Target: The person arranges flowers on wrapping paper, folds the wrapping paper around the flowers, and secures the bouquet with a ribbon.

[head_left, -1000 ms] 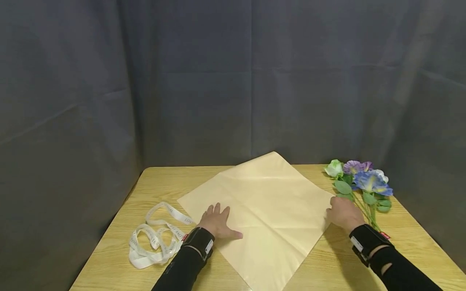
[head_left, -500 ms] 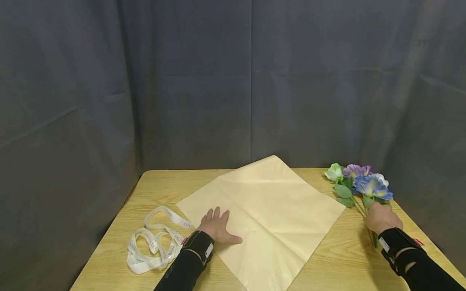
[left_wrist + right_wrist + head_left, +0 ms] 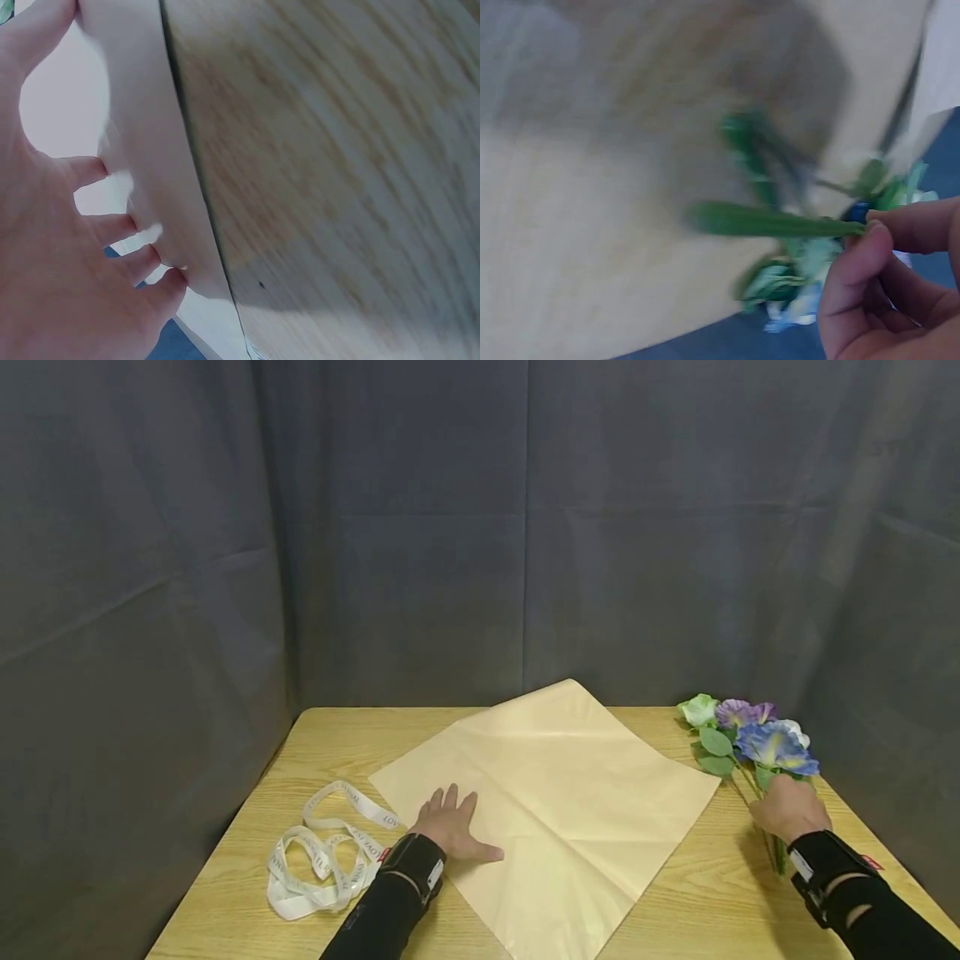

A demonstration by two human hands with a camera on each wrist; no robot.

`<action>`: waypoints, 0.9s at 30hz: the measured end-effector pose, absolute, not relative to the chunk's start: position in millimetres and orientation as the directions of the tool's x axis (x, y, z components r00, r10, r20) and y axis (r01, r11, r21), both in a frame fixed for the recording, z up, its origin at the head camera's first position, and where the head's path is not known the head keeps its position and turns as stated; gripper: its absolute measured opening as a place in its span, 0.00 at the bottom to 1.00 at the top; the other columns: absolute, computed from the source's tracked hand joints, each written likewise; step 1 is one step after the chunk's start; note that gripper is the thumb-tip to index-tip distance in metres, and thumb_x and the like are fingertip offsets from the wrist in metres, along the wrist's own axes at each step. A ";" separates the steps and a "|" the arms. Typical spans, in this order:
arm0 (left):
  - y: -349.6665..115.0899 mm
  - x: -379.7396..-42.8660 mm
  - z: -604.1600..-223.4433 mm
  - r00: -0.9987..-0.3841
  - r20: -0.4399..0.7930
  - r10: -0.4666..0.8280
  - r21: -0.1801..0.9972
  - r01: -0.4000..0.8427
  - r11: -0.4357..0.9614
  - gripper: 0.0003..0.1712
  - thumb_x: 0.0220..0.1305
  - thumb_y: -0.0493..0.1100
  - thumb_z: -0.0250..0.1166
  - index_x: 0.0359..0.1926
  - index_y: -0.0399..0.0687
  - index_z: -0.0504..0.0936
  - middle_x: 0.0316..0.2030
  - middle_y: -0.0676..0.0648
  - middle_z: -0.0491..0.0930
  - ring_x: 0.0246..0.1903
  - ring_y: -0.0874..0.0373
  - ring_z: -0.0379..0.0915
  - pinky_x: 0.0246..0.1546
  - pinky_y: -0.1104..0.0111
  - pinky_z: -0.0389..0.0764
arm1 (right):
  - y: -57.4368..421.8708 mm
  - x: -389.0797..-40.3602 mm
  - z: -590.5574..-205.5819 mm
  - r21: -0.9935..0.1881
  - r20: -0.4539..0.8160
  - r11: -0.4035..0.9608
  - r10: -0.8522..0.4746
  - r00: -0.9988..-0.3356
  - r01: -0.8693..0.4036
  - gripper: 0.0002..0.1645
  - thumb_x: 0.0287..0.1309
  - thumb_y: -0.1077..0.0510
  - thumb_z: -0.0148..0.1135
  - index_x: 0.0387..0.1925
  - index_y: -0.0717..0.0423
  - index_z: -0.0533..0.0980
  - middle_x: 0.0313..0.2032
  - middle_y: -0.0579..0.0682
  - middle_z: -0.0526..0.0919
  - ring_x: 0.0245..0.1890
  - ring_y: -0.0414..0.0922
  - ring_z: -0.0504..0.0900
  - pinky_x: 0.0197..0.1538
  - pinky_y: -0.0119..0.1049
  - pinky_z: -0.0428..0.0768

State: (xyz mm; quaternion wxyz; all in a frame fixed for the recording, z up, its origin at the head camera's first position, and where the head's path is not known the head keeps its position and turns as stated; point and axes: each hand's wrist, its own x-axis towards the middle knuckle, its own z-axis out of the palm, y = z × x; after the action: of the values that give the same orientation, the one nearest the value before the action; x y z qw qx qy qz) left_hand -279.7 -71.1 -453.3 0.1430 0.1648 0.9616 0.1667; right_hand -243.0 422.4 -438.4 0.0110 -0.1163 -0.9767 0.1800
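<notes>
A square sheet of pale yellow wrapping paper [image 3: 570, 793] lies cornerwise on the table, its far corner reaching past the back edge. My left hand [image 3: 453, 831] rests flat on the paper's left side with fingers spread; the left wrist view shows the fingertips [image 3: 174, 281] on the sheet. At the right, my right hand [image 3: 791, 807] holds a flower by its green stem [image 3: 780, 223], pinched between thumb and forefinger. Just beyond that hand are the blue flower [image 3: 776, 747], a purple flower [image 3: 738, 712], a pale green flower [image 3: 699, 710] and a partly hidden white one.
A loosely coiled white ribbon [image 3: 291, 906] with printed lettering lies on the left of the wooden table [image 3: 232, 893]. Dark grey curtains [image 3: 420, 568] hang behind the table and along both sides.
My right hand has left the paper's right corner, moved right to the flowers and taken hold of a stem. My left hand has stayed on the paper.
</notes>
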 end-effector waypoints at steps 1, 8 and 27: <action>-71.8 -279.8 -453.1 -0.905 -0.218 0.365 0.367 0.271 0.890 0.60 0.54 0.69 0.72 0.78 0.44 0.59 0.77 0.30 0.48 0.76 0.31 0.40 0.74 0.43 0.46 | 417.9 -244.8 -434.6 -0.363 0.012 0.909 0.224 -0.974 0.205 0.20 0.57 0.63 0.57 0.13 0.53 0.63 0.15 0.48 0.62 0.17 0.47 0.66 0.24 0.41 0.64; -75.8 -282.7 -453.0 -0.908 -0.219 0.357 0.369 0.261 0.892 0.60 0.54 0.69 0.72 0.78 0.44 0.58 0.77 0.30 0.48 0.76 0.31 0.39 0.74 0.43 0.46 | 371.2 -266.7 -400.5 -0.436 0.179 0.897 0.171 -0.969 0.078 0.20 0.47 0.67 0.49 0.10 0.47 0.57 0.13 0.41 0.53 0.15 0.40 0.52 0.21 0.36 0.54; -70.5 -280.7 -455.6 -0.905 -0.237 0.353 0.325 0.269 0.907 0.61 0.54 0.72 0.70 0.79 0.45 0.58 0.77 0.32 0.49 0.76 0.32 0.40 0.74 0.44 0.48 | 207.9 -315.6 -412.7 -0.621 0.181 0.781 0.069 -0.981 -0.060 0.20 0.58 0.65 0.49 0.11 0.52 0.68 0.11 0.46 0.73 0.12 0.42 0.74 0.19 0.33 0.62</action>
State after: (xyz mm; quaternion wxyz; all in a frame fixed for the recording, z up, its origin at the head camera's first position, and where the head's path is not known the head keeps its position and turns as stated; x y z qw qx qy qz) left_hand -280.7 -70.5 -455.6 0.1469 0.1610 0.9653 0.1436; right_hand -315.6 207.9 -412.7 0.0973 -0.0026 -0.9387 0.3308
